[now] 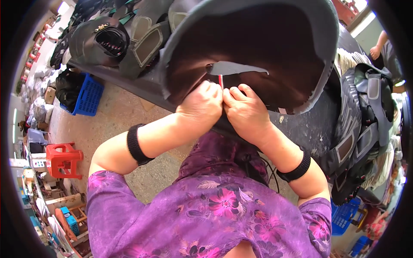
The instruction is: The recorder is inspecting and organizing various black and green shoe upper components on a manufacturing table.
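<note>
Left hand (200, 102) and right hand (247, 108) side by side, each grip narrow, pinching near edge of large dark bag (245, 34); red-white stick (221, 81) between them; desk (303, 129) beneath.

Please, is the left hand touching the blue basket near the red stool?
Apart. The head view shows speckled floor and the dark table's edge between the left hand and the blue basket.
</note>
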The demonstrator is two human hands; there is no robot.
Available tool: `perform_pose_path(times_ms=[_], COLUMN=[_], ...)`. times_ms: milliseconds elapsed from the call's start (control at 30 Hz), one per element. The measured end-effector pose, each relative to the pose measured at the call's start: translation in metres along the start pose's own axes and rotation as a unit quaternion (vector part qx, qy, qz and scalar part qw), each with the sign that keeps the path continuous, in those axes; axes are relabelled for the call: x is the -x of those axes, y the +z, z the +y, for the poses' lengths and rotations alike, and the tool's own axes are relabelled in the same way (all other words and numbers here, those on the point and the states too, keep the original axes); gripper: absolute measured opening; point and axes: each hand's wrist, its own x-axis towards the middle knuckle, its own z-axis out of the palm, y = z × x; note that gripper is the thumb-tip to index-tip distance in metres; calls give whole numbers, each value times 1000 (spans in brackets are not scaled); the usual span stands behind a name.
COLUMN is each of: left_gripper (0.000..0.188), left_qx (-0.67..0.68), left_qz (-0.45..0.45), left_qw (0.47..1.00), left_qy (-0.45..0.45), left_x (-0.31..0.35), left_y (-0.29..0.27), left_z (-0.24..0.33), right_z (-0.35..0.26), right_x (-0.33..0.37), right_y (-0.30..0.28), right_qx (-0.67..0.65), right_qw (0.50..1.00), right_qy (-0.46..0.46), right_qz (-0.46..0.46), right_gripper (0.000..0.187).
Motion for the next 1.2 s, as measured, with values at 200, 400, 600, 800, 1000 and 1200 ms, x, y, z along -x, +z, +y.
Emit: perform_pose_path(times_ms=[200,400,600,800,1000,1200], left_gripper=[15,24,59,42,32,31], left_qx=[37,178,776,915,733,468], left_qz=[20,385,203,123,319,392], left_qw=[998,906,591,384,600,792], left_qy=[40,-1,-83,25,-22,3], left_x=[-8,19,32,35,41,50], left_y=[-8,-44,-15,-43,-76,-96], left_z=[-1,-11,-7,5,12,2], right_z=[6,4,-1,-15,-25,-25], right_x=[5,18,15,24,31,28], right_y=[1,-31,-87,-105,-110,-102], right_qx=[-78,-182,-337,-419,-395,-383], right_qw=[995,978,928,897,892,885], right_qy=[61,94,150,127,146,216], right_qz=[9,40,41,59,163,157], right_gripper=[11,17,19,20,16,27])
